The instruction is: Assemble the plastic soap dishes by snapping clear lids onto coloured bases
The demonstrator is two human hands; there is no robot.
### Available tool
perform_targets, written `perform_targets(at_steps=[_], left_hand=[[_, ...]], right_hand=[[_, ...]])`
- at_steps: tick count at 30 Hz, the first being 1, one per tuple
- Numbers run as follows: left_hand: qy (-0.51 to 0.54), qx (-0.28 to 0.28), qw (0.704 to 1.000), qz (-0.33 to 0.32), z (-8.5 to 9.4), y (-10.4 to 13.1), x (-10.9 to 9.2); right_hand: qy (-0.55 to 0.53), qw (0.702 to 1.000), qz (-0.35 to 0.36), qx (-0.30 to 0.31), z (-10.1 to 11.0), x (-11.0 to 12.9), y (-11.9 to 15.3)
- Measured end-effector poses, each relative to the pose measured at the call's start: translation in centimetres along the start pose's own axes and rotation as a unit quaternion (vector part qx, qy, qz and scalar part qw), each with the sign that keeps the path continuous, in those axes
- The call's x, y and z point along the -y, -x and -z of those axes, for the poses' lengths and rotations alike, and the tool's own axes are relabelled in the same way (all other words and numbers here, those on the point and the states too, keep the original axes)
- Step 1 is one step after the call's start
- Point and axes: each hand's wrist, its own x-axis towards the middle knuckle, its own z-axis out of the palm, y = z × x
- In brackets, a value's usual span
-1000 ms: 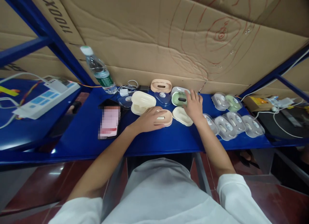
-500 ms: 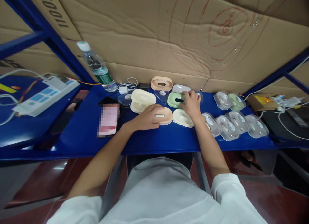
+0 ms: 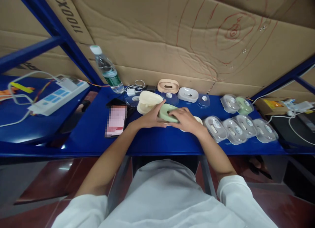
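Both hands meet over the middle of the blue table. My right hand (image 3: 186, 120) is closed on the right end of a green oval plastic cover (image 3: 165, 112) with a dark slot. At its left end, my left hand (image 3: 150, 119) curls round the cover, thumb at the far side and fingers on the near side. Only a thin pale strip of the peach piece shows below the green one. Just left stands a cream oval case (image 3: 147, 101), its lid raised. Behind my right hand, a cream piece (image 3: 199, 120) is mostly hidden.
A peach cover (image 3: 168, 86), a white oval piece (image 3: 188, 94) and clear lids (image 3: 203, 100) line the back. Several clear-lidded cases (image 3: 216, 128) stand right. Left are a phone (image 3: 116, 120), a water bottle (image 3: 109, 72) and a power strip (image 3: 57, 96). Cardboard (image 3: 137, 34) walls the back.
My right hand has brought the green cover left and nearer from the back row, over the peach piece. My left hand has shifted onto the cover's left end. The view has shifted slightly.
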Motion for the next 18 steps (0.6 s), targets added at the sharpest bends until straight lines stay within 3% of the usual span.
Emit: perform_targets(at_steps=[2, 9, 18], left_hand=[[-0.007, -0.001, 1.000, -0.007, 0.3, 0.1, 0.0], [-0.026, 0.020, 0.999, 0.000, 2.4, 0.8, 0.0], [-0.048, 0.018, 0.999, 0.002, 2.3, 0.8, -0.3]], right_hand=[[-0.016, 0.999, 0.027, 0.006, -0.5, 0.6, -0.1], [-0.036, 0.999, 0.016, -0.006, -1.3, 0.0, -0.6], [-0.028, 0.998, -0.024, -0.045, -0.1, -1.1, -0.6]])
